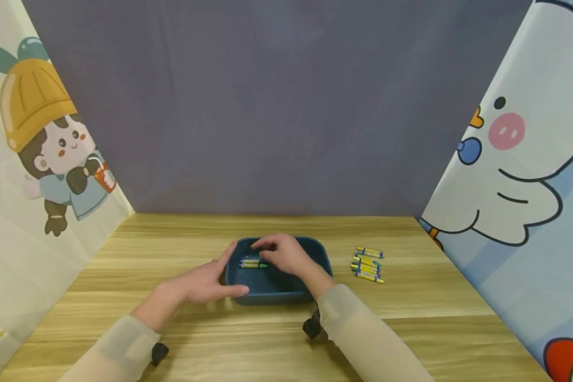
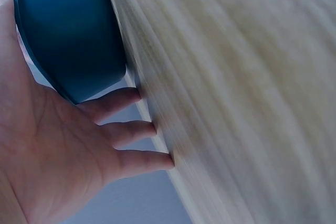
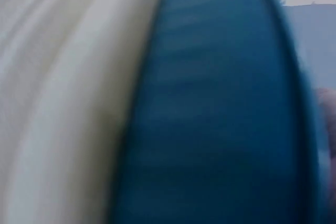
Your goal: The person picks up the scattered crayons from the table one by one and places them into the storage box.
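Note:
A dark blue rectangular bin [image 1: 272,300] sits on the wooden table. Inside it, toward the left, two yellow-and-blue crayons [image 1: 253,264] lie side by side. My left hand [image 1: 202,278] spreads around the bin's left end, thumb at the front rim and index finger along the left side. In the left wrist view its other fingers [image 2: 142,162] reach down straight to the tabletop. Over the bin's middle hovers my right hand [image 1: 286,255], fingers loosely bent above the crayons, with nothing visible between thumb and index finger. The right wrist view shows mostly the bin's blurred outer wall [image 3: 215,108].
To the right of the bin, several more yellow crayons [image 1: 367,268] lie in a loose group on the table [image 1: 410,297]. A grey panel [image 1: 277,106] stands behind the table, with cartoon-printed sheets [image 1: 520,175] at both sides.

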`<state>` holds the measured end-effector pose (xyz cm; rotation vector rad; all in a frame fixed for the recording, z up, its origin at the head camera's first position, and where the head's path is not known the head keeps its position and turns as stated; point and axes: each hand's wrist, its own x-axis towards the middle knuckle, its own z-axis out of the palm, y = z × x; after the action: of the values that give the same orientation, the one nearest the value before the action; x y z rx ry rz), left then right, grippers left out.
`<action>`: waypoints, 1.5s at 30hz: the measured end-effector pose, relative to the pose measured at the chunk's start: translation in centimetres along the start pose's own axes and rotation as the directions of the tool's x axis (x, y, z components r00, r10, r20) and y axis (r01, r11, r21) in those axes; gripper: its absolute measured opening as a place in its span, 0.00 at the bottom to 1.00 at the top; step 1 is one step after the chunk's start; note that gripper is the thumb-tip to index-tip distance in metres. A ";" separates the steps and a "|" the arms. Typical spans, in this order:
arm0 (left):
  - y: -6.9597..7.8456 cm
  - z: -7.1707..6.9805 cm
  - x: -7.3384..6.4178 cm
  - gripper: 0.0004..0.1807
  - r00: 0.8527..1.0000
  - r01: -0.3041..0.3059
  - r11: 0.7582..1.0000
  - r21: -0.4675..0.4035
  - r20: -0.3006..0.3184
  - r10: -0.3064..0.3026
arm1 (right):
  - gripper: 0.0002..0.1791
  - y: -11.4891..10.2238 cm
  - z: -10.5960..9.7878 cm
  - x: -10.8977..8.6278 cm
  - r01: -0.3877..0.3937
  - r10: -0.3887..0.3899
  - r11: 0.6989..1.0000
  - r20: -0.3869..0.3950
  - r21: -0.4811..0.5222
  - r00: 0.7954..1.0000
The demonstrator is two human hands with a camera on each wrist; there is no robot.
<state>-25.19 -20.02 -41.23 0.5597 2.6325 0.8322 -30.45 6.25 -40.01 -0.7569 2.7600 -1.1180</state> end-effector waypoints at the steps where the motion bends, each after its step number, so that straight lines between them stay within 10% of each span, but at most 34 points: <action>1: 0.0 0.0 0.0 0.70 1.000 0.001 1.000 0.002 -0.003 -0.001 | 0.15 0.0 -0.6 -0.2 0.011 -0.011 1.000 -0.004 0.021 1.000; 10: 0.2 0.0 -0.2 0.70 1.000 0.014 0.999 0.039 -0.020 -0.013 | 0.15 3.2 -7.2 -2.8 0.056 -0.045 0.994 -0.112 0.095 0.993; 23: 0.2 0.0 -0.4 0.70 1.000 0.008 0.999 0.048 -0.016 -0.008 | 0.18 16.1 -15.4 -8.2 -0.135 0.134 0.991 -0.162 0.006 0.978; 32: 0.2 0.1 -0.4 0.70 1.000 -0.001 0.998 0.055 -0.026 0.002 | 0.18 21.3 -17.2 -10.5 -0.263 0.244 0.958 -0.154 -0.116 0.957; 45: 0.3 0.1 -0.2 0.70 1.000 0.006 0.999 0.047 -0.015 -0.005 | 0.16 22.7 -17.2 -11.0 -0.283 0.254 0.943 -0.169 -0.174 0.952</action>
<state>-24.90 -19.83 -41.14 0.5606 2.6718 0.7774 -34.44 36.30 -43.89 -0.3046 3.0098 -0.8895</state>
